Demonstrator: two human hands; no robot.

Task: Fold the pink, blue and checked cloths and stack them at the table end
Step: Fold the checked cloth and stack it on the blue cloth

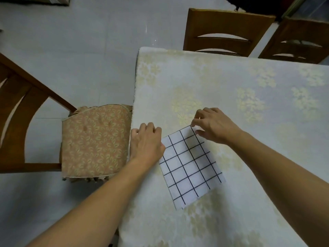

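The checked cloth (191, 168), white with a dark grid, lies flat as a folded rectangle on the table (231, 86) near its left edge. My right hand (212, 124) pinches the cloth's far corner between thumb and fingertips. My left hand (146, 141) covers the cloth's far left corner at the table edge, fingers curled; whether it grips the fabric is hidden. No pink or blue cloth is in view.
The table wears a pale cloth with yellow flower prints. A wooden chair with a patterned cushion (94, 141) stands close against the table's left side. Two more wooden chairs (226, 31) stand at the far side. Pale tiled floor (80, 50) lies to the left.
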